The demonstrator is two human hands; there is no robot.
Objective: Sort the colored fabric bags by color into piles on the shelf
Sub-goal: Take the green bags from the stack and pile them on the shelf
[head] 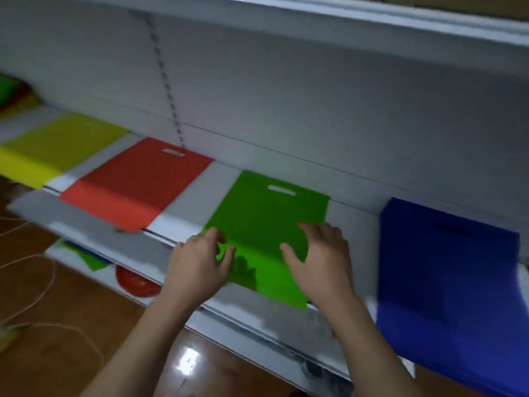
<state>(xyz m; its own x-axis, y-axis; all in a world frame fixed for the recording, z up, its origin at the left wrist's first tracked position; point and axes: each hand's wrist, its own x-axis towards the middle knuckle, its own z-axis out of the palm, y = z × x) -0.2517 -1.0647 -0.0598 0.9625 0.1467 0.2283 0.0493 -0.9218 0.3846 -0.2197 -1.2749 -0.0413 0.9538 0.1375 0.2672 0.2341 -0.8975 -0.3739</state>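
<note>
Your two hands sit over the near half of the green bag (266,222), which lies flat on the white shelf (189,202) with its cut-out handle toward the back wall and its near edge hanging just over the shelf's front lip. Your left hand (200,262) is at the bag's left edge: the fingers are loosely bent and spread, the fingertips (216,234) touching or just above the fabric, and the thumb points across the green surface. They are not wrapped round anything. Your right hand (317,259) is above the bag's right half, fingers likewise relaxed and slightly curled, tips (307,229) at the fabric near the fold line; whether they press on it or hover just over it cannot be told through the blur. Neither hand pinches or lifts the bag.

To your left on the same shelf lies the red bag (137,184), flat, apart from the green one, and farther left the yellow bag (54,150). To your right the blue bag (446,282) drapes well over the front lip. At the far left end a blurred heap of mixed bags (11,93) rests against the back wall.
</note>
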